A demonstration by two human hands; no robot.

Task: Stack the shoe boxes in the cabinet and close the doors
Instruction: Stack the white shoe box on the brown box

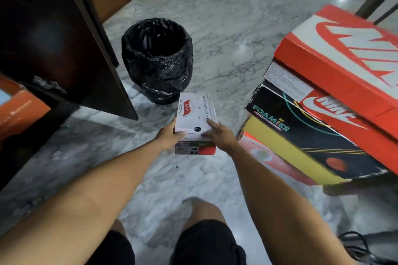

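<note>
Two-hand grip on box [195,114] above marble floor [226,28]

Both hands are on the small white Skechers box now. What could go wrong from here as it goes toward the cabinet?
1. The pile of shoe boxes beside the right hand sits unevenly, its top orange Nike box tilted; a bump might topple it.
2. The dark open cabinet door stands on the box's way left and could catch it.
3. The left hand holds only the near end of the small white Skechers box, so it might slip.
</note>
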